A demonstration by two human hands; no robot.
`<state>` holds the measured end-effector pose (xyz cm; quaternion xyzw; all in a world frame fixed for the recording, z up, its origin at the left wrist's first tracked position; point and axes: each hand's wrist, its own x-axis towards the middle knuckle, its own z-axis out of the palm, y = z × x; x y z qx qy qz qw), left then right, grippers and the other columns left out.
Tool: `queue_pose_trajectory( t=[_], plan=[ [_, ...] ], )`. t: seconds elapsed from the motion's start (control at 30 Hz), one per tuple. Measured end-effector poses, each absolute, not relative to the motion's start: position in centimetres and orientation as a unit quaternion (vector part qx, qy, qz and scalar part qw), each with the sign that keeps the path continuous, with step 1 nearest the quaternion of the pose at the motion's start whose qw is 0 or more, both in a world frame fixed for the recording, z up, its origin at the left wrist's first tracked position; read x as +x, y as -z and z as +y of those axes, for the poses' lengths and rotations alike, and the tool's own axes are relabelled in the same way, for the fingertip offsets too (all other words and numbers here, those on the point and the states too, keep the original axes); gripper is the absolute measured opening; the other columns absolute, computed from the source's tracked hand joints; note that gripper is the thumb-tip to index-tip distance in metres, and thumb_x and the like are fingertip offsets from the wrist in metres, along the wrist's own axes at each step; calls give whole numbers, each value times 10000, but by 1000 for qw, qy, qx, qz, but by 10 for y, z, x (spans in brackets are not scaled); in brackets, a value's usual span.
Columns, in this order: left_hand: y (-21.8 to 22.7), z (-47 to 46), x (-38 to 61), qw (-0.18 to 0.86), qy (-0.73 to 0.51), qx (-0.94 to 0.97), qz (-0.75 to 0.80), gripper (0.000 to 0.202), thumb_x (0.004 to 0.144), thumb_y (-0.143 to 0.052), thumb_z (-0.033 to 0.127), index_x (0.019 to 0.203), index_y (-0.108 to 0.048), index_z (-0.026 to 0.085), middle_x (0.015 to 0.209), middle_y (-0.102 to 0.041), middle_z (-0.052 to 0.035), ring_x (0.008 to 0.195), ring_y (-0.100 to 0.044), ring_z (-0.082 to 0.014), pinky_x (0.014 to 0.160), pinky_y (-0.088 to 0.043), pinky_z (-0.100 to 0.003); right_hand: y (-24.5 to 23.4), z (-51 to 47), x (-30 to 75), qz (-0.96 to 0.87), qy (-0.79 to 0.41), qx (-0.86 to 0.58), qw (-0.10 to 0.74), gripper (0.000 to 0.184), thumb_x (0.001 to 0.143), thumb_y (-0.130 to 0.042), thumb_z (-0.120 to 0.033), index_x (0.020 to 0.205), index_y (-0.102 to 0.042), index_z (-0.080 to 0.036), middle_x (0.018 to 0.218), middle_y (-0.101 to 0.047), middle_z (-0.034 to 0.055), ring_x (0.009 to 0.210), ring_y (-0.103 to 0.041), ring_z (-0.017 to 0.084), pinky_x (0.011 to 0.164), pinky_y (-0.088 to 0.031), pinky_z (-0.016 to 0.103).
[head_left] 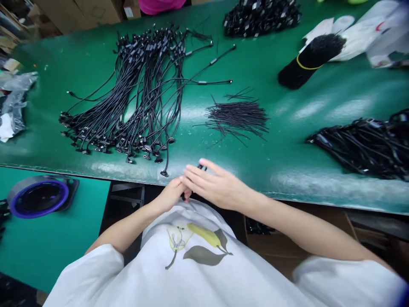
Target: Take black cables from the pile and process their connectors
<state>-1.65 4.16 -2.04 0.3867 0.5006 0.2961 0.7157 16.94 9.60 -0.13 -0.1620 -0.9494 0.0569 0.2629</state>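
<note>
Both hands meet at the near edge of the green table (287,128), close to my body. My left hand (171,194) is curled shut around a small black piece that I cannot make out, mostly hidden under the other hand. My right hand (215,185) lies over it with fingers stretched toward the left, touching the same black piece. A black cable end (164,172) lies on the table just left of my fingers. It belongs to a large fan of black cables (134,94). A small heap of thin black ties (236,117) lies beyond my right hand.
A banded bundle of black ties (311,59) and white bags (367,34) sit at the far right. More cable piles lie at the right edge (364,145) and far top (260,17). A tape roll (38,198) rests on the lower left surface. Someone in pink (159,5) is across the table.
</note>
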Motion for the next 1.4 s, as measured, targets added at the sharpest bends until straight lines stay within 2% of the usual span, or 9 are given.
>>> queue_pose_trajectory(
  t=[0.1, 0.23, 0.47, 0.63, 0.73, 0.83, 0.9, 1.17, 1.4],
  plan=[
    [16, 43, -23, 606, -157, 587, 513, 423, 947, -371, 498, 705, -503, 177, 555, -481, 32, 540, -472, -119, 609, -384, -276, 10, 78, 175, -974, 69, -166, 138, 313, 962, -338, -137, 1183, -545, -57, 897, -640, 94, 840, -581, 202, 810, -451, 383],
    [12, 40, -24, 511, -67, 697, 499, 345, 975, -333, 399, 781, -528, 191, 587, -529, 36, 605, -511, -137, 663, -363, -277, 21, 66, 179, -974, 60, -210, 64, 168, 947, -358, -151, 889, -516, -149, 727, -531, 33, 631, -487, 172, 552, -315, 326],
    [18, 44, -17, 534, -39, 678, 504, 289, 972, -334, 421, 861, -500, 213, 610, -531, 45, 604, -503, -144, 629, -333, -259, 30, 71, 184, -975, 76, -195, 71, 195, 945, -345, -106, 839, -502, -151, 672, -507, 14, 566, -450, 147, 503, -195, 312],
    [17, 48, -17, 480, -90, 698, 523, 312, 938, -429, 405, 700, -480, 210, 620, -495, 25, 591, -430, -143, 609, -275, -270, 23, 88, 190, -977, -75, -194, 46, 262, 992, -363, -244, 880, -580, -149, 756, -582, 39, 652, -523, 153, 566, -338, 289],
    [23, 52, -21, 547, -134, 621, 545, 315, 934, -426, 432, 752, -540, 202, 573, -484, 31, 575, -448, -147, 618, -318, -268, 29, 122, 221, -929, -155, -309, 129, 303, 993, -392, -350, 980, -642, -179, 905, -630, 61, 814, -578, 160, 705, -444, 288],
    [31, 59, -21, 620, -232, 500, 559, 347, 925, -432, 485, 819, -557, 178, 565, -456, 47, 552, -460, -131, 615, -368, -266, 50, 167, 265, -786, -72, -560, 252, 282, 967, -437, -317, 1049, -667, -175, 1093, -619, 122, 974, -562, 213, 832, -461, 356],
    [32, 64, -18, 652, -290, 446, 541, 350, 909, -472, 502, 833, -550, 170, 588, -436, 55, 536, -450, -110, 589, -375, -255, 66, 190, 286, -730, -28, -635, 251, 255, 941, -467, -278, 996, -679, -147, 1125, -606, 154, 967, -546, 240, 836, -455, 380],
    [23, 67, -3, 718, -367, 332, 490, 349, 859, -600, 483, 845, -568, 136, 594, -420, 60, 494, -404, -62, 493, -343, -210, 59, 185, 284, -704, -6, -657, 271, 237, 941, -450, -264, 911, -660, -157, 990, -617, 123, 856, -545, 212, 753, -426, 331],
    [18, 74, 14, 729, -423, 308, 440, 519, 868, -608, 442, 1293, -505, 164, 628, -407, 75, 492, -394, -64, 488, -363, -204, 33, 110, 201, -738, -363, -472, 318, 151, 913, -548, -277, 874, -664, -188, 782, -633, 13, 668, -558, 123, 619, -430, 239]
  ],
)
